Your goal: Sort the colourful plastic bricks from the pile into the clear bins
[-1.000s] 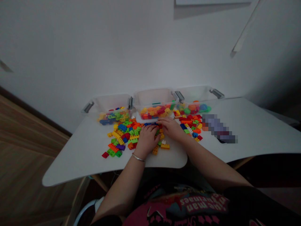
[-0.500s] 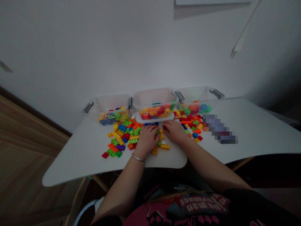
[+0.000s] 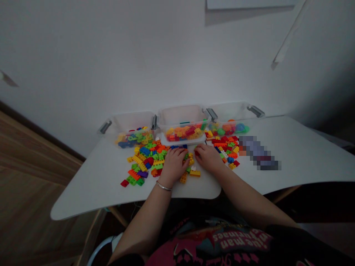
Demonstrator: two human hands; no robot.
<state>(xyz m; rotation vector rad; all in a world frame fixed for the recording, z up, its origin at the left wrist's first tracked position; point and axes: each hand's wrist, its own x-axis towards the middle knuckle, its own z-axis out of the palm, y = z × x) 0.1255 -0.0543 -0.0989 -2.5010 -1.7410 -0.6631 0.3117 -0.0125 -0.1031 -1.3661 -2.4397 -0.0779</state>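
Observation:
My left hand [image 3: 174,165] rests over the loose building blocks at the table's middle, fingers curled and thumb opposite. A green building block [image 3: 185,156] shows between that thumb and the fingers. Just to its right, my right hand [image 3: 208,158] pinches a small red building block [image 3: 196,152] at its fingertips; the fingers partly cover it. Between the hands lie yellow blocks [image 3: 191,158]. Closer to me are a flat yellow block [image 3: 195,173] and another yellow block [image 3: 183,177].
Behind the hands stand three clear bins: the left bin [image 3: 133,120], the middle bin [image 3: 180,112] and the right bin [image 3: 233,111], each with coloured pieces inside. Mixed blocks [image 3: 144,159] spread leftward and more blocks [image 3: 227,146] rightward on the white table [image 3: 91,188]. A pixelated item [image 3: 259,153] lies at right.
My right hand has drawn slightly back toward me and right, and a red block now shows at its fingertips. My left hand stays nearly still.

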